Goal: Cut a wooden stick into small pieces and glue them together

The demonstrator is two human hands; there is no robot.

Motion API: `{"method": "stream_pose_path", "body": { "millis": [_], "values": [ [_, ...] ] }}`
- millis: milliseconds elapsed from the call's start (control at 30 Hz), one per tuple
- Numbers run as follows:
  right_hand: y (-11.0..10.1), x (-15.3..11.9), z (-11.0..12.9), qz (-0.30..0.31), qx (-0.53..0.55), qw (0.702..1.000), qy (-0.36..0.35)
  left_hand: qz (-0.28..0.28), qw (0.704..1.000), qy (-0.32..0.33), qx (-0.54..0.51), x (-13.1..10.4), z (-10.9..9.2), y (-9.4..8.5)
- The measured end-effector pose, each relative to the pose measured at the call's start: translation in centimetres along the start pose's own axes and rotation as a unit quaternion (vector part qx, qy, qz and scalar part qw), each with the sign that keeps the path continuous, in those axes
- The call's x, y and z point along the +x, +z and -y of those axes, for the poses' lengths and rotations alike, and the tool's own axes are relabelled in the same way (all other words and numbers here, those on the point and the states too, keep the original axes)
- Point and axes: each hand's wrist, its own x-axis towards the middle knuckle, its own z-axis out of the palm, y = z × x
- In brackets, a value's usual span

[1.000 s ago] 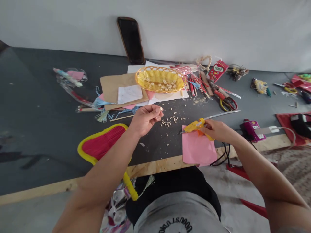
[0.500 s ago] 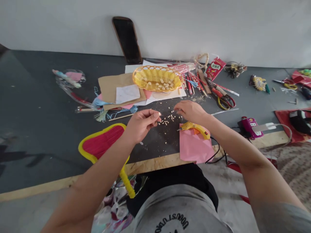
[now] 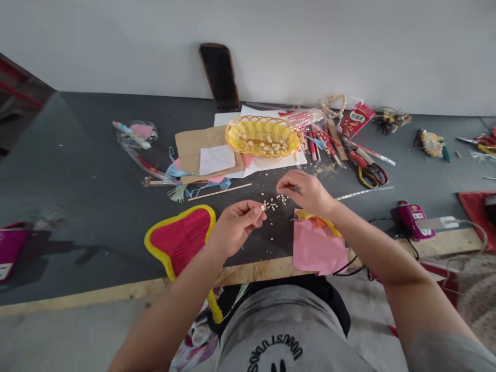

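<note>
My left hand (image 3: 241, 223) is closed, with thumb and forefinger pinching a small pale piece (image 3: 262, 207). Just right of it, a scatter of small pale bits (image 3: 272, 204) lies on the dark tabletop. Over the far right side of these bits is my right hand (image 3: 304, 190), its fingertips drawn together; whether a bit sits between them is too small to tell. Under my right forearm a yellow glue gun (image 3: 329, 227), partly hidden, rests on pink paper (image 3: 320, 250). A red fan-shaped piece with a yellow fuzzy border (image 3: 180, 237) lies beside my left forearm, which covers part of it.
Behind the hands, a yellow basket (image 3: 242, 135) holds pale clusters, standing on papers. A phone (image 3: 220, 77) leans against the wall. Scissors (image 3: 368, 173), a thin stick (image 3: 220, 191), tassels (image 3: 179, 192) and a purple power socket (image 3: 415, 221) lie around. The wooden table edge (image 3: 256, 269) runs in front.
The view has shifted, so the table things appear further right and lower. My left hand still pinches a small piece. My right hand stays over the bits, its fingers now drawn together.
</note>
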Motion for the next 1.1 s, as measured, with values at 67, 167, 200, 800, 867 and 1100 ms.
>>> {"method": "stream_pose_path", "body": {
  "millis": [67,167,200,800,867,1100],
  "values": [
    [-0.2,-1.2,1.9,-0.055,0.067,0.996,-0.022,0.001,1.0,-0.001,-0.011,-0.2,-0.1,0.4],
    [-0.1,-2.5,4.1,-0.097,0.094,0.989,-0.054,-0.006,1.0,-0.004,-0.017,-0.5,-0.2,1.3],
    [0.0,-2.7,4.5,-0.105,0.094,0.988,-0.064,-0.008,1.0,-0.005,-0.018,-0.6,-0.2,1.6],
    [0.6,-4.4,4.7,-0.117,0.125,0.979,-0.106,0.023,0.999,0.0,0.031,-2.1,0.3,2.8],
    [0.7,-4.6,4.8,-0.116,0.131,0.979,-0.103,0.03,0.999,-0.008,0.035,-2.2,0.3,2.7],
    [0.9,-5.5,5.0,-0.09,0.164,0.981,-0.047,0.027,0.998,-0.052,-0.003,-2.4,0.4,2.5]
  ]
}}
